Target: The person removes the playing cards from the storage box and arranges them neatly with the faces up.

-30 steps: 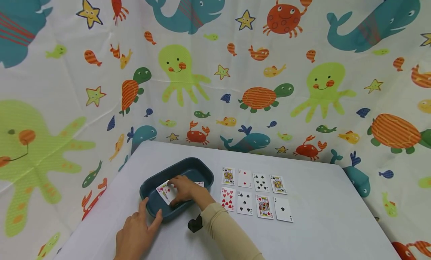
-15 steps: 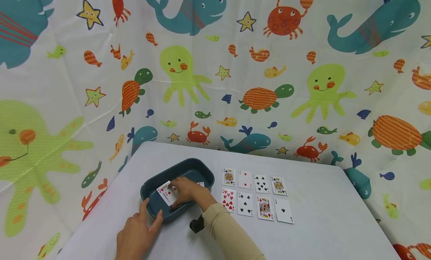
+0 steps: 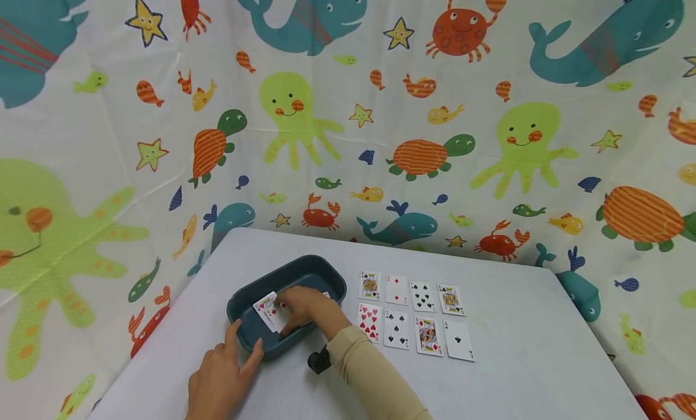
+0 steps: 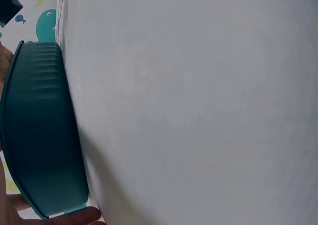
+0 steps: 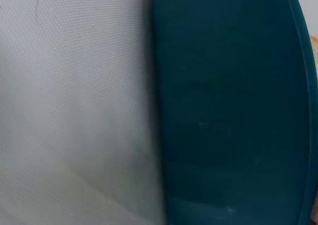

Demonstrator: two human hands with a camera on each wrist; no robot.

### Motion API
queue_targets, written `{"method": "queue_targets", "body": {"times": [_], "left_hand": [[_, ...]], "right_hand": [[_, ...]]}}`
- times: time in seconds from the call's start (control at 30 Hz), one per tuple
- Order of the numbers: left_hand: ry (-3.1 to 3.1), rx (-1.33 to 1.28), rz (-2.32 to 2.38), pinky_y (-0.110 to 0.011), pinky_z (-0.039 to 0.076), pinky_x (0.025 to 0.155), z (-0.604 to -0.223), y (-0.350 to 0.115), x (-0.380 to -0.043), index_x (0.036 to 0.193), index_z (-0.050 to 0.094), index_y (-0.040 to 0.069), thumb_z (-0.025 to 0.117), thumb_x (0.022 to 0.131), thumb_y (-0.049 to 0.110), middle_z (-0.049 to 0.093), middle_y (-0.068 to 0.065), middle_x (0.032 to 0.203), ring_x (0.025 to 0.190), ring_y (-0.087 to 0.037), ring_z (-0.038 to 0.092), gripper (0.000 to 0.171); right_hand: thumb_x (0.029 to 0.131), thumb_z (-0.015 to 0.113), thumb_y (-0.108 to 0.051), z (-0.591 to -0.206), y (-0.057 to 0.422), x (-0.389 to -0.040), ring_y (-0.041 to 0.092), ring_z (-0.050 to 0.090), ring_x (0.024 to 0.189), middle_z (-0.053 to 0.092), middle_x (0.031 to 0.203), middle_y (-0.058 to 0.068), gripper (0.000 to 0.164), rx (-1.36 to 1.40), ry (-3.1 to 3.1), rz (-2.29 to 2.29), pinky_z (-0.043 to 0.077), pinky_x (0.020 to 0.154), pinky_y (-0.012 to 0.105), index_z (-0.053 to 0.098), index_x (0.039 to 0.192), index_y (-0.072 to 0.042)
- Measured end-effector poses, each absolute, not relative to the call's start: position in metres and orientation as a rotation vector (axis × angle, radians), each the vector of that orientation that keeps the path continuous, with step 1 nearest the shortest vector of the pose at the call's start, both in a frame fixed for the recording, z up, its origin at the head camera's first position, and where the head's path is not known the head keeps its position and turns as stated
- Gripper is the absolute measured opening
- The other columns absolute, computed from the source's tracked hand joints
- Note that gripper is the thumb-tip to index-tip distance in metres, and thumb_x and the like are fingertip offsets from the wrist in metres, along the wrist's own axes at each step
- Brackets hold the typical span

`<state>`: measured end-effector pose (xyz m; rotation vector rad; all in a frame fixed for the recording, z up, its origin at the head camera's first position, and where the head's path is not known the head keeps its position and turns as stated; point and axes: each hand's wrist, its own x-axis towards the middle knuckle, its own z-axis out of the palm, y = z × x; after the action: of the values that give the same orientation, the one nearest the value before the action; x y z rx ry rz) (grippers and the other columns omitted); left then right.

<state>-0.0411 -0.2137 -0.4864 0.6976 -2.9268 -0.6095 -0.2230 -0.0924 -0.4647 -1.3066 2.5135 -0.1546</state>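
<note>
My right hand (image 3: 299, 305) reaches into a dark teal tray (image 3: 247, 338) and grips a playing card (image 3: 277, 316), thumb at its near edge and fingers over the top. Under it another playing card (image 3: 263, 310) shows its left part, with red marks. A bit of a further card (image 3: 326, 295) shows right of the hand. My left hand (image 3: 220, 371) is at the tray's near left corner, thumb and index finger spread and touching its outside. In the left wrist view, its fingers (image 4: 74, 217) lie by the end of the tray (image 4: 44, 125). The right wrist view shows the tray wall (image 5: 228, 106).
Right of the tray, two rows of face-up cards lie on the white table (image 3: 516, 323), among them a ten of hearts (image 3: 368, 322) and an ace of clubs (image 3: 458, 340). A black wrist camera (image 3: 319, 361) hangs under my right wrist. A patterned curtain (image 3: 337, 142) stands behind.
In the tray, the gripped card has slid slightly right, so more of the card under it shows at the left. My left hand keeps its place at the corner.
</note>
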Motion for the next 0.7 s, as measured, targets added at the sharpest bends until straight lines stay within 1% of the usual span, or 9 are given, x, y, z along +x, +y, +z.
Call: {"method": "queue_targets", "body": {"times": [0.07,0.23,0.37,0.43,0.53,0.6,0.7], "left_hand": [[-2.927,0.698,-0.611,-0.064,0.053,0.070,-0.487,-0.214,-0.041,0.150,0.039,0.001,0.056,0.095,0.064,0.068,-0.026,0.101,0.091,-0.041,0.065,0.085],[-2.932,0.693,-0.609,-0.063,0.053,0.069,-0.486,-0.214,-0.041,0.150,0.039,0.001,0.054,0.096,0.064,0.068,-0.026,0.102,0.092,-0.041,0.065,0.085],[-2.945,0.693,-0.608,-0.063,0.053,0.069,-0.486,-0.214,-0.041,0.151,0.038,0.002,0.053,0.096,0.064,0.068,-0.027,0.104,0.093,-0.041,0.065,0.085],[-2.954,0.699,-0.603,-0.063,0.053,0.069,-0.486,-0.214,-0.041,0.151,0.037,0.001,0.053,0.096,0.064,0.067,-0.027,0.103,0.092,-0.041,0.064,0.085],[-2.964,0.716,-0.596,-0.064,0.053,0.070,-0.486,-0.214,-0.043,0.151,0.037,0.001,0.054,0.095,0.064,0.067,-0.028,0.104,0.093,-0.041,0.064,0.085],[-2.965,0.724,-0.594,-0.064,0.053,0.070,-0.486,-0.214,-0.043,0.151,0.038,0.002,0.054,0.095,0.064,0.067,-0.028,0.104,0.093,-0.041,0.064,0.086],[-2.959,0.723,-0.599,-0.065,0.053,0.070,-0.486,-0.213,-0.042,0.151,0.037,0.002,0.053,0.095,0.065,0.067,-0.028,0.105,0.094,-0.042,0.064,0.086]], "right_hand": [[0.078,0.087,-0.049,-0.466,-0.092,-0.223,0.008,0.059,0.112,0.065,0.130,-0.009,0.067,-1.321,2.520,-0.162,0.050,0.094,0.030,0.064,0.137,-0.026],[0.079,0.085,-0.052,-0.469,-0.088,-0.224,0.007,0.059,0.113,0.065,0.130,-0.010,0.065,-1.326,2.542,-0.258,0.050,0.094,0.029,0.064,0.135,-0.027],[0.079,0.086,-0.051,-0.469,-0.084,-0.224,0.006,0.058,0.106,0.065,0.128,-0.008,0.067,-1.308,2.543,-0.457,0.049,0.089,0.024,0.064,0.136,-0.024],[0.079,0.086,-0.050,-0.468,-0.081,-0.223,0.006,0.057,0.105,0.065,0.129,-0.007,0.068,-1.290,2.533,-0.597,0.049,0.088,0.022,0.064,0.137,-0.022],[0.079,0.087,-0.047,-0.466,-0.075,-0.222,0.008,0.059,0.111,0.065,0.132,-0.005,0.068,-1.249,2.493,-0.823,0.049,0.092,0.022,0.064,0.137,-0.019],[0.081,0.086,-0.045,-0.466,-0.072,-0.222,0.011,0.059,0.118,0.064,0.134,-0.003,0.067,-1.240,2.465,-0.941,0.048,0.097,0.024,0.064,0.138,-0.018],[0.082,0.085,-0.043,-0.466,-0.069,-0.223,0.016,0.060,0.123,0.065,0.133,-0.002,0.065,-1.238,2.426,-1.064,0.048,0.099,0.025,0.064,0.138,-0.017]]}}
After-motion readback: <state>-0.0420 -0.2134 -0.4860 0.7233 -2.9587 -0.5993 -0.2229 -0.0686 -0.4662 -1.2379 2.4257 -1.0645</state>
